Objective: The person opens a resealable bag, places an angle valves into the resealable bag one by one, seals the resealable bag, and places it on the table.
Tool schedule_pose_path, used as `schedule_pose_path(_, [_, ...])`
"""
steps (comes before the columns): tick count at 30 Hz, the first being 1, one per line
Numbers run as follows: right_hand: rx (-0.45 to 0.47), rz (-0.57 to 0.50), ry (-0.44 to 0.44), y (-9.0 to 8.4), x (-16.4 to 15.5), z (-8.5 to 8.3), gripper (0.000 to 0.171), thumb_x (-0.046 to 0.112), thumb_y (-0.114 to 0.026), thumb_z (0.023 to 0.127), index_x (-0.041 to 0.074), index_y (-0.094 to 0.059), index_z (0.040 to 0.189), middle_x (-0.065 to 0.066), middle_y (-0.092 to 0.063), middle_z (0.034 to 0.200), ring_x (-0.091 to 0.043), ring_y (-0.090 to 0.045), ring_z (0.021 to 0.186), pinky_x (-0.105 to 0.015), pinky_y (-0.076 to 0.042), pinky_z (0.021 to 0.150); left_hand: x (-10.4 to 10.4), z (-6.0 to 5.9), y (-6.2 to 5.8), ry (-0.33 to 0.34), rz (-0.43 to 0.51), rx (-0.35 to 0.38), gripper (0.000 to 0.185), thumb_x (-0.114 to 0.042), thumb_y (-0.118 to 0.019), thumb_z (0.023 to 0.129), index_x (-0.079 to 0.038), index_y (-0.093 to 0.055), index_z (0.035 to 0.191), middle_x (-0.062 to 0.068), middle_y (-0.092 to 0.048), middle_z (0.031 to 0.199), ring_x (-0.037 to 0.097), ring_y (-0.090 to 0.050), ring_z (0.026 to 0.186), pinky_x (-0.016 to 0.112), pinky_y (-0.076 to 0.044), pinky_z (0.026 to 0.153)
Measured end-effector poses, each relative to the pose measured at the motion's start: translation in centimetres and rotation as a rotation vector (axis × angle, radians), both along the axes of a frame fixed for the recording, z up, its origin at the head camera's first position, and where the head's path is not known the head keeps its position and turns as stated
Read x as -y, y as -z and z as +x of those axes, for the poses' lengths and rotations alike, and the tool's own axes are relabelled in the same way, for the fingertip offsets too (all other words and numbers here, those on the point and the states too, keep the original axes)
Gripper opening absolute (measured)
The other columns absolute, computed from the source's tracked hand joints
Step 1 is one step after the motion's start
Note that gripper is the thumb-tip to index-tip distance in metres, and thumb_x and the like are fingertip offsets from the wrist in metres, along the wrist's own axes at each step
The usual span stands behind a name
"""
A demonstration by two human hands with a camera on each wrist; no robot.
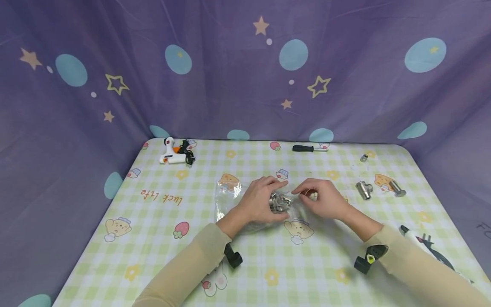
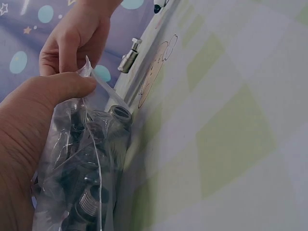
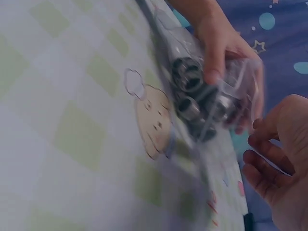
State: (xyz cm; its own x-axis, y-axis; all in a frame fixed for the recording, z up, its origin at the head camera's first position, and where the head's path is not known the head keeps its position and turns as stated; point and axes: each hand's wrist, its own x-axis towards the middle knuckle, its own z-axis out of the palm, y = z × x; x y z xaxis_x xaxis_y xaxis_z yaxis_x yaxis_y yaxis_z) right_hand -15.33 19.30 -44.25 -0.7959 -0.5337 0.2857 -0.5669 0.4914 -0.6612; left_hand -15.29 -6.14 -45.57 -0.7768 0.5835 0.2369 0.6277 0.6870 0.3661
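At top, a purple curtain (image 1: pixel 238 94) is patterned with blue ovals (image 1: pixel 293 54) and peach stars (image 1: pixel 261 26); below, a tablecloth (image 1: pixel 238 283) is checked pale green and white. Silver is seen on metal pieces (image 1: pixel 279 203) at centre, beige on sleeves (image 1: pixel 184 264) at bottom.

"luck life" (image 1: pixel 161 197) on tablecloth (image 1: pixel 314 277), "F…" (image 1: pixel 481 226) on curtain (image 1: pixel 238 106)

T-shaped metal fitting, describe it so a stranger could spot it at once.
Find the checked tablecloth, then the person's right hand. Just right of that hand lies the T-shaped fitting. Unlike the flanged metal cylinder farther right and the smaller metal piece behind, it has a stub branching off its side.
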Motion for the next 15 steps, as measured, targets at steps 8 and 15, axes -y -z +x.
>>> schedule_pose_path(8, [-0.061,0.054,0.118,-1.6,-2.5,-1.1,0.021,-0.002,-0.073,0.093,0.010,-0.082,0.107,-0.004,-0.080,0.102,-0.014,-0.074,0.086,-0.037,-0.065,0.078,-0.1,0.0,0.0,-0.003,-0.001,0.011,0.092,-0.062,-0.087,0.074,-0.019,-0.061,0.151,0.001,-0.065,0.138,0.022,-0.063,0.123,0.046,-0.051,0.111])
schedule_pose_path(15, [-0.083,0.083,0.216,-2.5,-5.1,-1.7,0.020,0.001,-0.074,0.095,0.011,-0.082,0.109,-0.006,-0.080,0.105,-0.020,-0.074,0.086,-0.041,-0.065,0.078,-0.1,0.1,-0.1,-0.004,-0.008,0.033,0.093,-0.062,-0.087,0.074,-0.020,-0.060,0.153,0.001,-0.064,0.139,0.022,-0.062,0.124,0.047,-0.050,0.112])
